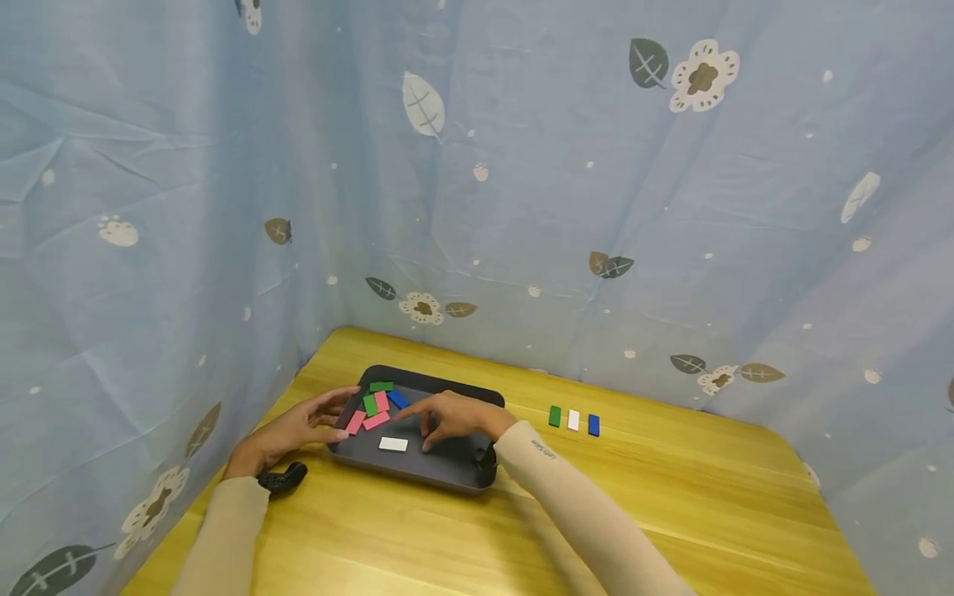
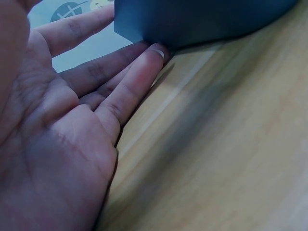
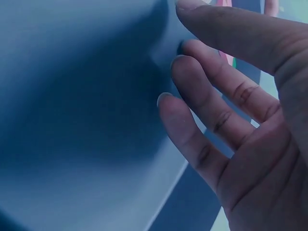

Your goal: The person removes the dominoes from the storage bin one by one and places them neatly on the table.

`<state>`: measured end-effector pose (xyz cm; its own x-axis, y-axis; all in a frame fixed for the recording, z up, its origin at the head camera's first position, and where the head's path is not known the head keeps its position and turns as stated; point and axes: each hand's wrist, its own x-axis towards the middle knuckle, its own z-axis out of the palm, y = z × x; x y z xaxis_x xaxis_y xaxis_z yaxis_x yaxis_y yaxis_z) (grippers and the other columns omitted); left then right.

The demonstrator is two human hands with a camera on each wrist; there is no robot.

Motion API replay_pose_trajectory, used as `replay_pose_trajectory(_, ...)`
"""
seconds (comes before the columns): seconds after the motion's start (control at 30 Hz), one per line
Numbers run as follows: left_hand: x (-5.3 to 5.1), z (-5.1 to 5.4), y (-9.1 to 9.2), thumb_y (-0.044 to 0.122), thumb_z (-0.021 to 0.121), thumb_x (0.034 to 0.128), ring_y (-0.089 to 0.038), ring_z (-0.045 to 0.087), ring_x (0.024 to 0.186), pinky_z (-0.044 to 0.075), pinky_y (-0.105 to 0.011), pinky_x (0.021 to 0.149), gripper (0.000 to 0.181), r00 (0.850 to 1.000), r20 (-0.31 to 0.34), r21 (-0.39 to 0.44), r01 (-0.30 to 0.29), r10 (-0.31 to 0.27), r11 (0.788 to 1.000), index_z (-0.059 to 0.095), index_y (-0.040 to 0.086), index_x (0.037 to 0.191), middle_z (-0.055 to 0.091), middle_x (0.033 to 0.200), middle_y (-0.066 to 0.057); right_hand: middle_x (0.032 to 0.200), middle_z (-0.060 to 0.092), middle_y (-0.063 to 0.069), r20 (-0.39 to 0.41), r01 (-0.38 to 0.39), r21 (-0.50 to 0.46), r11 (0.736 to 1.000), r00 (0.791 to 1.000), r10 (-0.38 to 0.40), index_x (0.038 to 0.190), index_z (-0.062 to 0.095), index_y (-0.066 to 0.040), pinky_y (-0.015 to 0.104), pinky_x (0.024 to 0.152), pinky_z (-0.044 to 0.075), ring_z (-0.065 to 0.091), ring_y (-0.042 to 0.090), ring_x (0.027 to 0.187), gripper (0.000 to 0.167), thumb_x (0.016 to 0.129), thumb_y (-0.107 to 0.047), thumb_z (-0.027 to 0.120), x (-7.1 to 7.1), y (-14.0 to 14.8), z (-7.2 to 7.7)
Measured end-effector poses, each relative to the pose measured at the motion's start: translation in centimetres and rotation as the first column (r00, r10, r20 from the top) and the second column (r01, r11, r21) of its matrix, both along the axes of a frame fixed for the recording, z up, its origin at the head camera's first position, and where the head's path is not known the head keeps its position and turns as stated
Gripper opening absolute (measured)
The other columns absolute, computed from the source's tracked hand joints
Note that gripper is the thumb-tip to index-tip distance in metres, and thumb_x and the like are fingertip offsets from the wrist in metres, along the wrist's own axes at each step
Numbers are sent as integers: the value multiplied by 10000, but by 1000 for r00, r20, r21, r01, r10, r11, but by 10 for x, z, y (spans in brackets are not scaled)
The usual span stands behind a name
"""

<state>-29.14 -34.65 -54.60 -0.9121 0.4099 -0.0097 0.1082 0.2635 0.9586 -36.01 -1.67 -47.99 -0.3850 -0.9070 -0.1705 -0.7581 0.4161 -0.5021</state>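
A dark grey rectangular tray (image 1: 447, 478) holds small domino-like tiles. Bunched at its left end are green tiles (image 1: 382, 386), pink tiles (image 1: 356, 423) and a blue tile (image 1: 398, 399); a white tile (image 1: 393, 444) lies apart, nearer the front wall. My left hand (image 1: 286, 426) rests against the tray's left wall, thumb near the rim. In the left wrist view, its fairly straight fingers touch the tray's lower outside. My right hand (image 1: 455, 416) hovers inside the tray, index finger extended towards the pink tiles and thumb apart. Nothing shows between its loosely bent fingers.
On the yellow wood-grain table (image 1: 671, 463), right of the tray, a green tile (image 1: 555, 415), a white tile (image 1: 573, 420) and a blue tile (image 1: 594, 425) stand in a row, spaced apart. A pale blue patterned curtain (image 1: 522, 207) hangs behind and at the sides.
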Motion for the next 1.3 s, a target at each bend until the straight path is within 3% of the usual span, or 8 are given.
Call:
replay_pose_trajectory(0.17, -1, -1, -1, 151, 730, 978, -426, 393, 1366, 469, -456, 1011, 757, 999, -24, 10, 29, -28, 1000, 334, 224, 1620, 302, 1617, -164, 917, 656, -66, -23, -39, 21, 999, 999, 39, 1521, 538, -252, 181, 711, 479, 593, 37, 803, 672, 912, -151, 804, 1, -11, -2)
replay_pose_trajectory(0.4, 0, 0, 2, 149, 725, 981, -414, 398, 1351, 459, -474, 1008, 742, 1000, -10, 14, 26, -26, 1000, 349, 259, 1611, 321, 1597, -143, 813, 661, -58, 15, -95, 77, 993, 995, 94, 1506, 558, -275, 179, 685, 486, 598, 39, 716, 637, 922, -163, 789, 2, -24, -3)
replay_pose_trajectory(0.53, 0, 0, 3, 160, 735, 975, -386, 404, 1346, 457, -454, 1003, 750, 1000, 16, 14, 17, -17, 1000, 351, 285, 1608, 339, 1582, -117, 734, 643, -64, 7, -30, 111, 993, 1000, 29, 1405, 643, -257, 188, 621, 477, 577, 48, 627, 500, 929, -222, 791, 4, -25, -4)
replay_pose_trajectory(0.8, 0, 0, 0, 156, 741, 970, -397, 410, 1344, 466, -450, 998, 761, 1000, 4, 19, 14, -14, 1000, 344, 251, 1613, 330, 1594, -136, 823, 646, -35, 48, 132, 79, 988, 990, -136, 1281, 653, -224, 233, 591, 521, 612, 98, 626, 438, 891, -309, 832, 4, -19, -8)
replay_pose_trajectory(1.07, 1, 1, -1, 163, 742, 970, -405, 398, 1347, 464, -457, 994, 760, 1000, 13, 23, 7, -7, 1000, 349, 281, 1610, 360, 1563, -141, 771, 651, -59, 44, 154, 17, 988, 987, -155, 1231, 676, -216, 220, 561, 497, 579, 73, 582, 386, 894, -320, 832, 1, -12, -13)
replay_pose_trajectory(1.3, 0, 1, 1, 153, 746, 966, -414, 396, 1340, 479, -432, 988, 763, 1000, 1, 23, 12, -12, 1000, 351, 257, 1611, 337, 1582, -157, 789, 631, -75, 3, 179, 7, 984, 984, -179, 1254, 672, -227, 204, 597, 464, 570, 61, 638, 463, 859, -387, 854, 4, -12, -17)
